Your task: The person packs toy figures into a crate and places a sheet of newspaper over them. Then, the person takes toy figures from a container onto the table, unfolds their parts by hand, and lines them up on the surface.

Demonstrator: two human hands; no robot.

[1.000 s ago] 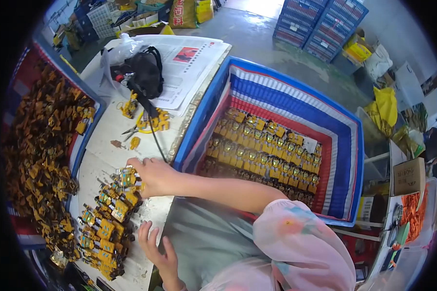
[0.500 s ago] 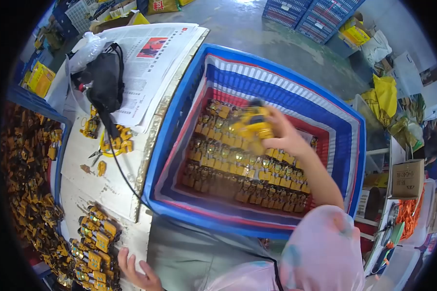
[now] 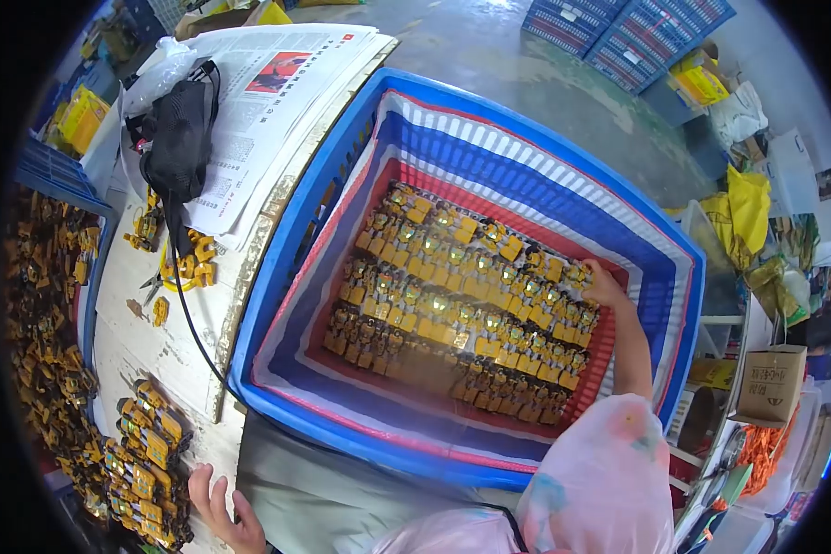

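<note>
Inside the lined crate (image 3: pixel 545 138), my right hand (image 3: pixel 604 285) is down at the right end of the packed rows. Its fingers are curled against a yellow toy robot (image 3: pixel 577 273) there, partly covered by the fingertips. Rows of similar yellow and black toy robots (image 3: pixel 425 268) stand close together on the crate floor. My left hand (image 3: pixel 226 510) rests at the table's near edge, fingers apart and holding nothing. Just left of it lies a group of toy robots (image 3: pixel 143 471) in rows on the table.
A blue crate heaped with toy parts (image 3: pixel 46 323) borders the white table (image 3: pixel 120 342). On the table are newspapers (image 3: pixel 277 120), a black bag (image 3: pixel 180 148), scissors (image 3: pixel 154 286) and loose yellow pieces (image 3: pixel 194 268). A cardboard box (image 3: pixel 768 383) stands at the right; stacked crates (image 3: pixel 628 46) are behind.
My right hand has moved from above the middle of the crate to the right end of the rows, lower down. The view has shifted slightly. My left hand stays by the table edge.
</note>
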